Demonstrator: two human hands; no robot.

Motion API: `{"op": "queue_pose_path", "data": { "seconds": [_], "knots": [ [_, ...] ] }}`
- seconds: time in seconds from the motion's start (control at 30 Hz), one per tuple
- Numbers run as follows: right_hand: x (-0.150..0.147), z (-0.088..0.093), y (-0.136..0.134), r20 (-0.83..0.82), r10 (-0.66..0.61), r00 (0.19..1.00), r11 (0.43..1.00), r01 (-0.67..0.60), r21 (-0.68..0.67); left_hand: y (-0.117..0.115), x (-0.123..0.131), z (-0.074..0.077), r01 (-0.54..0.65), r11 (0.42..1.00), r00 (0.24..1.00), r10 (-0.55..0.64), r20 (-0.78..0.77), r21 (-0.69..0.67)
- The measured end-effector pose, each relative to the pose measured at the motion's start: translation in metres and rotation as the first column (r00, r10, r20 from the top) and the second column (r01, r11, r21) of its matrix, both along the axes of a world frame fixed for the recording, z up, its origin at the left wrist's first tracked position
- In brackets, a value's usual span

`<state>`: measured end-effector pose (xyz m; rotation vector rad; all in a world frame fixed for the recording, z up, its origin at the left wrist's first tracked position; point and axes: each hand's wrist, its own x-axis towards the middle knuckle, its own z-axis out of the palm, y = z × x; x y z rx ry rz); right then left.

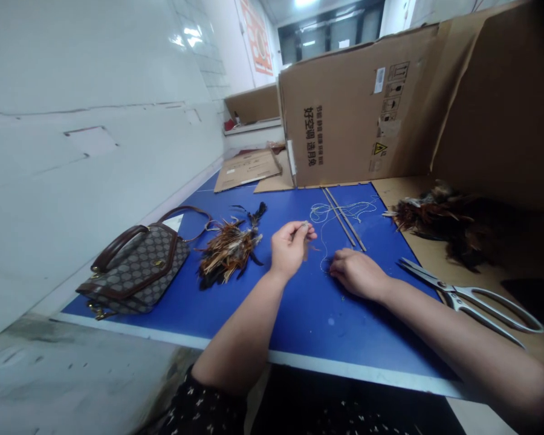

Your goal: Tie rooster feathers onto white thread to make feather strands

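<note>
My left hand (288, 249) is closed in a pinch above the blue table, with a small brownish feather (305, 251) between thumb and fingers; its detail is blurred. Just to the right, my right hand (359, 273) rests low over the table with its fingertips together on the end of a thin pale string (323, 241). From there the string runs up to a loose tangle lying across two thin sticks (340, 214). A bunch of brown and black feathers (229, 251) lies left of my left hand.
A patterned handbag (152, 266) stands at the left by the wall. Metal scissors (471, 299) lie at right, partly on cardboard, below a dark feather pile (444, 217). A large cardboard box (353, 121) stands behind, with flat cardboard (247, 169) beside it.
</note>
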<state>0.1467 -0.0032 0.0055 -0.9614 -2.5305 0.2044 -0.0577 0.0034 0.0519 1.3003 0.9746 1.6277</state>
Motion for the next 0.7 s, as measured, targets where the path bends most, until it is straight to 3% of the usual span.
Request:
{"op": "queue_pose_path", "data": {
  "seconds": [0.1, 0.2, 0.27, 0.33, 0.43, 0.53, 0.7],
  "knots": [
    [-0.007, -0.005, -0.004, -0.017, -0.049, 0.999, 0.999, 0.049, -0.013, -0.002, 0.003, -0.002, 0.010, 1.000, 1.000, -0.010, -0.015, -0.005],
    [0.000, -0.005, -0.003, -0.221, -0.184, 0.958, 0.977, 0.155, -0.144, -0.005, 0.004, -0.005, 0.027, 0.999, 0.998, -0.028, -0.050, -0.023],
    [0.009, -0.001, 0.001, -0.454, -0.314, 0.834, 0.934, 0.185, -0.306, -0.007, 0.007, -0.007, 0.059, 0.997, 0.997, -0.062, -0.047, -0.054],
    [0.019, 0.005, 0.003, -0.620, -0.443, 0.648, 0.872, 0.152, -0.465, -0.011, 0.012, -0.010, 0.094, 0.991, 0.994, -0.098, -0.044, -0.095],
    [0.027, 0.016, 0.003, -0.699, -0.546, 0.462, 0.808, 0.069, -0.586, -0.017, 0.022, -0.016, 0.164, 0.974, 0.984, -0.172, -0.044, -0.159],
    [0.028, 0.022, -0.001, -0.733, -0.544, 0.410, 0.808, 0.020, -0.588, -0.023, 0.032, -0.024, 0.272, 0.935, 0.960, -0.281, -0.007, -0.226],
    [0.022, 0.024, -0.010, -0.782, -0.468, 0.411, 0.850, -0.032, -0.526, -0.029, 0.046, -0.034, 0.399, 0.875, 0.915, -0.363, 0.175, -0.273]
  ]
}}
